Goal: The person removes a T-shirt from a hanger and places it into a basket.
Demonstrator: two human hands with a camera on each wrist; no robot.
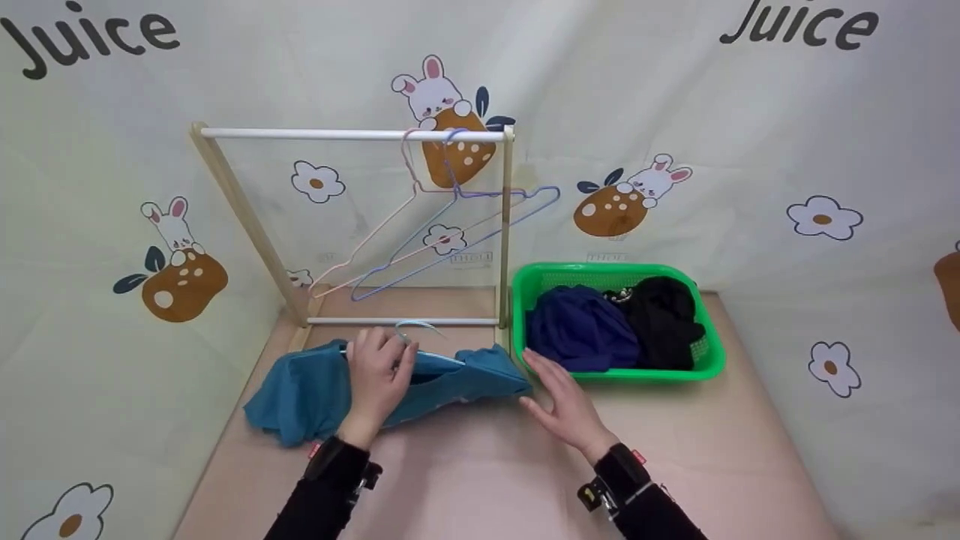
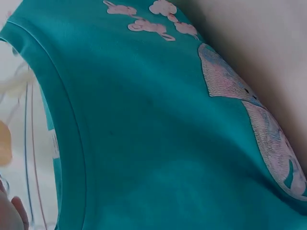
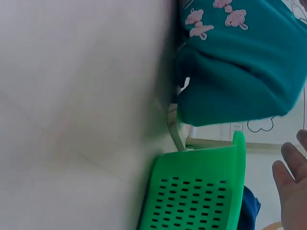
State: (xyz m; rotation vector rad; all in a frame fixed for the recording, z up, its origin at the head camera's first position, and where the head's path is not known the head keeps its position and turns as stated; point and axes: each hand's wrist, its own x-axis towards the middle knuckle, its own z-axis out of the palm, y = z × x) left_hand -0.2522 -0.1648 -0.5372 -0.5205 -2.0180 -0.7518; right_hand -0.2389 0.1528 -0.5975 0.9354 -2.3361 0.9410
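A teal shirt [image 1: 300, 390] with pink and pale appliqués lies draped over a light-blue clothes hanger [image 1: 442, 358], whose hook rises above the neckline. My left hand [image 1: 377, 375] grips the hanger near its hook, at the shirt's neck opening. In the left wrist view the shirt front [image 2: 134, 120] fills most of the frame, with a bit of the left hand [image 2: 10, 213] at the lower left corner. My right hand [image 1: 566, 409], fingers spread and holding nothing, is beside the shirt's right shoulder. That side of the shirt [image 3: 240, 72] hangs apart from the right hand [image 3: 295, 182].
Behind the shirt stands a wooden rack with a white rod [image 1: 315, 134]. A pink hanger [image 1: 375, 234] and a purple-blue hanger [image 1: 409, 238] hang from it. A green basket [image 1: 619, 373] at the right holds navy cloth [image 1: 581, 330] and black cloth [image 1: 664, 322].
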